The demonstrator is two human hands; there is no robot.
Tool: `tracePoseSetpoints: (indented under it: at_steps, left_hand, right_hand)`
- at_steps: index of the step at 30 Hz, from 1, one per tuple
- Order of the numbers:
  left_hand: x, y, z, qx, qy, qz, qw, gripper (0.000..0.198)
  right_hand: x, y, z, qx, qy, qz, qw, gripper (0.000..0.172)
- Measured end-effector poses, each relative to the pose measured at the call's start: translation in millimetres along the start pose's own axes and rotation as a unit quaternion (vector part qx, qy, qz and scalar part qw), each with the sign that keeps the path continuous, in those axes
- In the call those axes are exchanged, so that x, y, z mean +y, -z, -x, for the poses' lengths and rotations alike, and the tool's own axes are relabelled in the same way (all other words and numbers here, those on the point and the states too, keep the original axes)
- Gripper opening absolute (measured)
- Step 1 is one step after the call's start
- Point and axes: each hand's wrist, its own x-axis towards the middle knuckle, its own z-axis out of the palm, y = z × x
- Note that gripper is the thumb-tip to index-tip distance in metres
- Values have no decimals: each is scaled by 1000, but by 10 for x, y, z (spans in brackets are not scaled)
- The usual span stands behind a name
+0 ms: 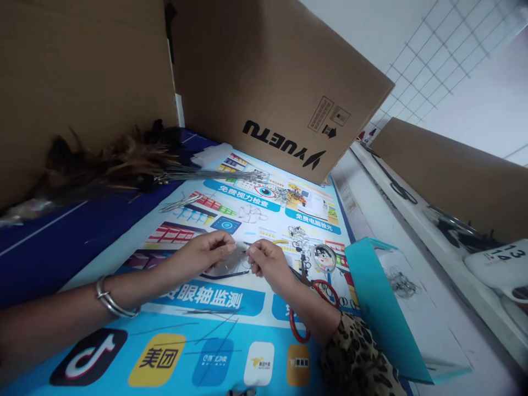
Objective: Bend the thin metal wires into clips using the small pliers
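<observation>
Above the middle of the mat [266, 333], the left hand [216, 253] is curled, thumb against forefinger; what it pinches is too small to tell. The right hand [268, 264], nearly closed, pinches a thin dark piece [246, 243] that sits between both hands' fingertips. Red-handled scissors [304, 279] lie by the right wrist, toward the mat's right edge, near a round badge [324, 258]. A teal box [381, 313] stands along that edge. Loose wires [218, 312] lie toward the near edge; feathers [119, 157] lie beyond the left edge.
</observation>
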Motion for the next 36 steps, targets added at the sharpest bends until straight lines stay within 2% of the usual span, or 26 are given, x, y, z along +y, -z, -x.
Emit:
tracePoseSetpoints:
  at_steps: [3, 5, 8, 11, 14, 19, 26, 34, 36]
  left_hand:
    - [24, 43, -33, 23, -78, -88, 993, 28]
    - [35, 58, -50, 18, -122, -150, 981, 26]
    - [66, 64, -42, 11, -145, -222, 964, 27]
    - [125, 70, 2, 51, -143, -238, 959, 29]
    - [164, 82, 46, 83, -126, -221, 964, 30]
    - [115, 88, 62, 94, -88, -183, 975, 32]
    - [79, 53, 52, 99, 11, 2, 995, 38]
    - [15, 54, 41, 86, 27, 71, 993, 39]
    - [2, 59, 45, 85, 27, 78, 993, 37]
  right_hand:
    - [-26, 6, 6, -34, 4, 46, 998, 28]
    - [-45, 0, 12, -55, 10, 59, 997, 27]
    - [-55, -9, 12, -73, 11, 61, 995, 27]
    - [-38, -3, 0, -77, 7, 61, 995, 26]
    - [-13, 7, -12, -83, 2, 50, 995, 22]
    - [22, -8, -18, -54, -10, 12, 998, 15]
    - [104, -56, -16, -3, 8, 11, 1000, 17]
    - [79, -84, 4, 83, 27, 36, 996, 20]
    - [57, -79, 12, 84, 25, 34, 996, 19]
